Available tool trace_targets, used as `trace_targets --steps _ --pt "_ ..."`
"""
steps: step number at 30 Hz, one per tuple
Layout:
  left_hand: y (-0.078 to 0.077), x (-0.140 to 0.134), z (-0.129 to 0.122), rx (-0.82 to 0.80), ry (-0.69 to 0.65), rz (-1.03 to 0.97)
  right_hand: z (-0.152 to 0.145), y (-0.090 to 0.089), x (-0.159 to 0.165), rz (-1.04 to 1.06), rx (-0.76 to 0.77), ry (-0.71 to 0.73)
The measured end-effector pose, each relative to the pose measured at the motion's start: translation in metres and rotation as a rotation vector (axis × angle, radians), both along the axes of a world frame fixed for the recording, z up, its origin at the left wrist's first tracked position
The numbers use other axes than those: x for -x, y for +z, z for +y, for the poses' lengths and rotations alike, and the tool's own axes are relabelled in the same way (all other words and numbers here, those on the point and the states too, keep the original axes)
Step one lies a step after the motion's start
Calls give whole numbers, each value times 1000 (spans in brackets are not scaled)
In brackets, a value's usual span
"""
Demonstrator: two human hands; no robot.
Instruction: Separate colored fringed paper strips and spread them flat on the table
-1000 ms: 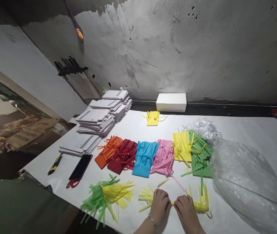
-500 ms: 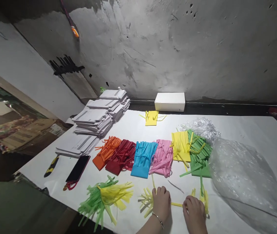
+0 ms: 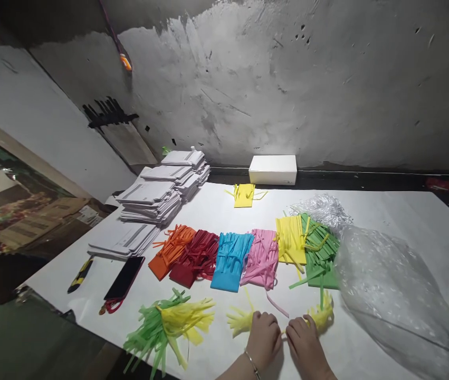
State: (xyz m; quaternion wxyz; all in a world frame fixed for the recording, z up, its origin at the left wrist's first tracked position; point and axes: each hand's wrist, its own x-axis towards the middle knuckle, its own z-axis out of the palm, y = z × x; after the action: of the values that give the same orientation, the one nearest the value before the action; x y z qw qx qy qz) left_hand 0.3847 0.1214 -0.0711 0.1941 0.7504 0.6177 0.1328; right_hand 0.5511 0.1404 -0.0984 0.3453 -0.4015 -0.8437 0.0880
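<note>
Near the table's front edge my left hand (image 3: pixel 264 338) is closed on a yellow fringed paper tassel (image 3: pixel 240 323), whose cut strips fan out to the left of the fingers. Close beside it, my right hand (image 3: pixel 305 343) is closed on the same yellow paper, and another fringed end sticks out past it to the right. Only a sliver of the twisted middle shows between the hands; the fingers hide the rest. Left of my hands lies a green and yellow tassel (image 3: pixel 182 319), untouched, its strips spread both ways.
Behind my hands runs a row of fringed paper bundles: orange, dark red, blue (image 3: pixel 226 279), pink (image 3: pixel 259 258), yellow and green. A clear plastic bag (image 3: pixel 390 285) lies right. Left are a phone (image 3: pixel 124 278), a cutter (image 3: pixel 80 275) and stacked white packets (image 3: pixel 145 191). A white box (image 3: pixel 272 170) stands behind.
My hands have come closer together, the right one moving left, and less yellow paper shows between them. The right-hand fringe looks fuller and more bunched. The view has shifted slightly.
</note>
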Motion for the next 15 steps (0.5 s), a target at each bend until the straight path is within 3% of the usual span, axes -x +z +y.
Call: trace_targets --steps 2,4,7,11,15 --pt "19 -2 -5 147 166 -224 3 17 -8 -2 -48 74" --pt "39 -3 -8 385 324 -590 7 43 -19 -49 -111 187" --pt "62 -4 -7 619 433 -1055 9 85 -28 -80 -156 292" --pt "84 -8 -4 629 413 -1314 5 119 -25 139 27 207" --pt "100 -20 -4 466 365 -1387 -5 123 -20 406 322 94"
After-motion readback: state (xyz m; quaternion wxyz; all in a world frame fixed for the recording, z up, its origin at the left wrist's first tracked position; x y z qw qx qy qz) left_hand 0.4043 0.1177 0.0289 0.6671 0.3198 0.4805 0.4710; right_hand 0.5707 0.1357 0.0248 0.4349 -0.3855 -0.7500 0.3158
